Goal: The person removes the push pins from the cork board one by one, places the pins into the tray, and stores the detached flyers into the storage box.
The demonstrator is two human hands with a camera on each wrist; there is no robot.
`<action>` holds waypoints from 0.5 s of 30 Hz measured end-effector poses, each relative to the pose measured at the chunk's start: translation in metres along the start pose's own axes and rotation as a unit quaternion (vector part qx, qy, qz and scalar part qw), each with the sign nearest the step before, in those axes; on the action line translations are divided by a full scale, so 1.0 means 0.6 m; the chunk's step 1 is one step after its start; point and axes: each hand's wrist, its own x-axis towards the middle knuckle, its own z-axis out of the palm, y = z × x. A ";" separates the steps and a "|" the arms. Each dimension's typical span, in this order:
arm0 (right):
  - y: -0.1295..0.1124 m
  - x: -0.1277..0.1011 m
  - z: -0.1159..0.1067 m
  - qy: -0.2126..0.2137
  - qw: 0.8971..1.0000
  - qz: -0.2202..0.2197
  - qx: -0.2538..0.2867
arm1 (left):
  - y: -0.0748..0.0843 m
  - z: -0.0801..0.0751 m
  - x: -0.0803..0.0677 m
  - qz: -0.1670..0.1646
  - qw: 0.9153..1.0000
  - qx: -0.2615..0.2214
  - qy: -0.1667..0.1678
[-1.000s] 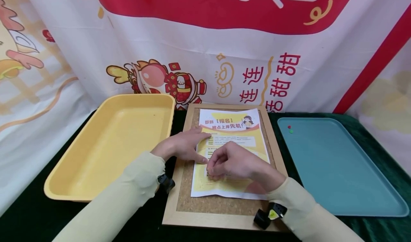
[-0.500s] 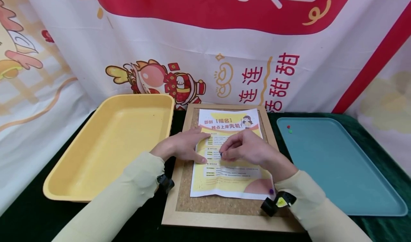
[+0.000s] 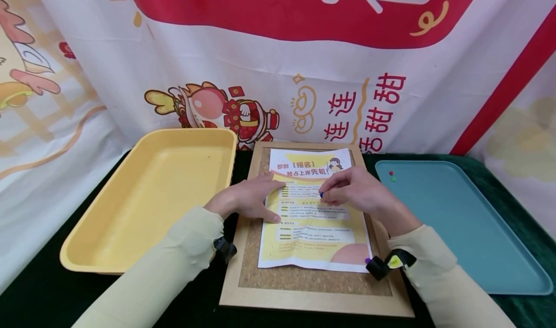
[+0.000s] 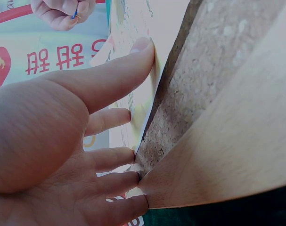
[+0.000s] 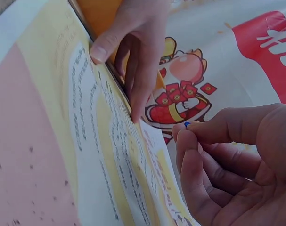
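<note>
A yellow-and-white printed poster [image 3: 304,250] lies on a wood-framed cork board [image 3: 295,281]. My left hand [image 3: 249,197] rests on the poster's left side with fingers spread, its thumb pressing the paper in the left wrist view. Between thumb and forefinger my right hand [image 3: 358,192] pinches a small blue push pin [image 3: 322,195], held over the poster's upper right half. In the left wrist view the pin's thin metal point sticks out from the fingertips. A purple push pin [image 3: 367,260] sits at the poster's lower right corner, beside the right wrist's camera.
To the left stands a deep yellow tray [image 3: 143,212]. A flat blue-green tray [image 3: 465,226] lies at right, with a red pin [image 3: 391,173] and a green pin [image 3: 393,179] in its far left corner. A printed cloth [image 3: 269,57] hangs behind the dark green table cover.
My right hand has moved up and to the right across the poster with the blue push pin, uncovering its lower part. The left hand has stayed in place.
</note>
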 end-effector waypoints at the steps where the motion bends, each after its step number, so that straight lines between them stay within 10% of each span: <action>1: 0.001 0.000 -0.003 0.003 1.000 0.005 0.000 | 0.000 0.000 0.000 -0.001 1.000 0.000 0.000; 15: 0.024 0.004 -0.036 0.053 0.998 0.024 0.001 | -0.003 0.001 0.003 0.004 1.000 0.001 -0.001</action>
